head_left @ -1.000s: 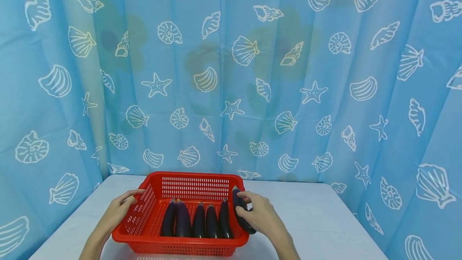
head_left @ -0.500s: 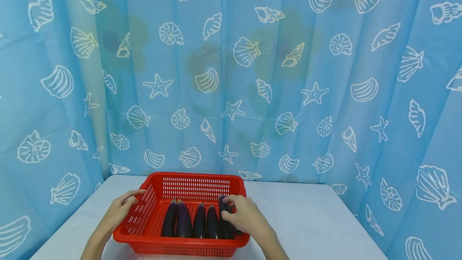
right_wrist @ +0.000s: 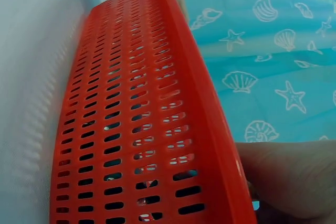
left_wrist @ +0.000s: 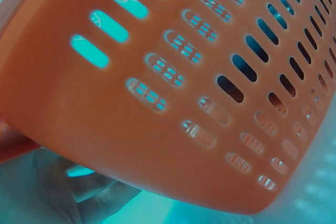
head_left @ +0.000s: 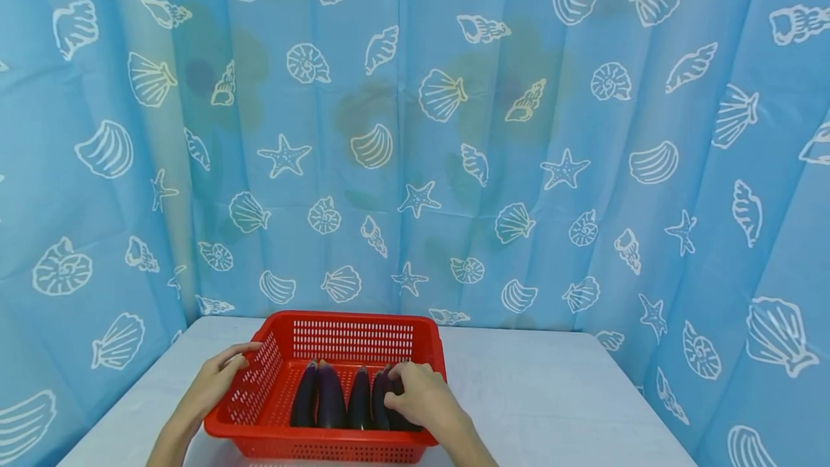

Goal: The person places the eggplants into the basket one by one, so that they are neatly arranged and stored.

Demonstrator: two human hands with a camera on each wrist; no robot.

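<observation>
Dark purple eggplants (head_left: pixel 331 398) lie side by side in a red plastic basket (head_left: pixel 353 325), stems pointing away from me. My right hand (head_left: pixel 424 398) reaches into its right end, thumb and fingers bent round an eggplant (head_left: pixel 400 422) that the hand mostly covers. My left hand (head_left: pixel 214 380) holds the basket's left rim. In the left wrist view the slotted basket wall (left_wrist: pixel 94 124) fills most of the frame, with fingers (left_wrist: pixel 100 200) partly seen below it. The right wrist view has the basket's outer wall (right_wrist: pixel 131 103) and part of my right hand (right_wrist: pixel 294 177) beyond the rim.
The basket stands on a white-covered table (head_left: pixel 532 395), whose surface extends to its right. Behind and at both sides hangs a blue curtain (head_left: pixel 415 164) printed with white shells and starfish.
My right hand has carried an eggplant from the basket's right rim leftward and down, in beside the others. My left hand has stayed at the left rim.
</observation>
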